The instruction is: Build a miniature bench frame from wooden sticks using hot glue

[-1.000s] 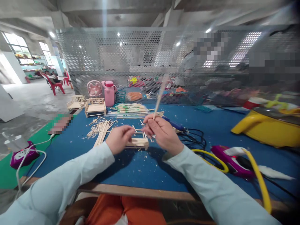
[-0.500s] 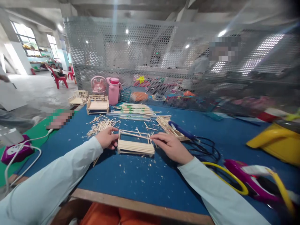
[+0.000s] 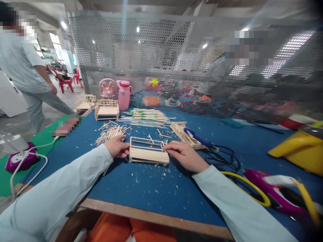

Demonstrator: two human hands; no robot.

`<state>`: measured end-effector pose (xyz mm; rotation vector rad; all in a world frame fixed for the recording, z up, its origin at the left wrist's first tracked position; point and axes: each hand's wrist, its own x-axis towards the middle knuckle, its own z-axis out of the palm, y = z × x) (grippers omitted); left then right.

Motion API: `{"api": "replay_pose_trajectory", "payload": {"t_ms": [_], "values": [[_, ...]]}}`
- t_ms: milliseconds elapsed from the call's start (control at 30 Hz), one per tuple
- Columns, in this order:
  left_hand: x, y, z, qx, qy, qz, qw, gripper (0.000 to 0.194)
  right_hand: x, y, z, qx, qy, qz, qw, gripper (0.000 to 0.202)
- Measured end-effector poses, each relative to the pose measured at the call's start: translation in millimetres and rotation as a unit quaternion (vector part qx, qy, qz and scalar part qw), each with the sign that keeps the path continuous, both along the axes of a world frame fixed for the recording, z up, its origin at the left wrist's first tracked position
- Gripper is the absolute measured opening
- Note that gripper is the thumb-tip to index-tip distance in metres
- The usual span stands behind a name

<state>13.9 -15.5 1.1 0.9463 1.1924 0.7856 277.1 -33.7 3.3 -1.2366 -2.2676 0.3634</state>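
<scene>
1 second ago the right hand [image 3: 186, 156] held a pale stick up above the table [image 3: 141, 191]; now it is lowered, its fingertips at the right end of the stick frame [image 3: 148, 154]. The left hand [image 3: 117, 147] has moved from over the frame's left part to its left end, so more of the frame shows. A person [image 3: 25, 64], seen 0.5 seconds ago only as a hand and blurred leg, now shows from head to legs at far left.
</scene>
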Motion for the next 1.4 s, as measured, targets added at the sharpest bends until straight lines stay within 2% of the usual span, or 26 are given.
{"api": "replay_pose_trajectory", "payload": {"t_ms": [333, 500, 800, 933, 1167, 1400], "values": [[-0.2, 0.4, -1.7, -0.009, 0.004, -0.001, 1.000, 0.062, -0.6, -2.8, 4.1, -0.005, -0.007, 0.002, 1.000, 0.021], [1.4, -1.9, 1.2, -0.008, 0.009, 0.001, 1.000, 0.065, -0.8, -4.7, 3.7, -0.040, 0.010, -0.033, 0.999, 0.013], [3.6, -3.5, 0.9, -0.009, -0.005, 0.032, 0.999, 0.063, -4.3, -15.0, 15.2, -0.098, 0.004, -0.031, 0.995, 0.015], [3.7, -3.2, -0.9, -0.011, -0.002, 0.036, 0.999, 0.066, -6.4, -19.8, 20.5, -0.075, -0.036, -0.040, 0.996, 0.024], [3.4, -1.8, -5.0, 0.001, -0.006, 0.031, 0.999, 0.062, -4.5, -19.0, 16.9, -0.062, -0.051, -0.045, 0.996, 0.024], [4.8, -2.3, -2.8, 0.008, 0.020, 0.031, 0.999, 0.059, -5.7, -19.1, 16.2, -0.060, -0.051, -0.048, 0.996, 0.024]]}}
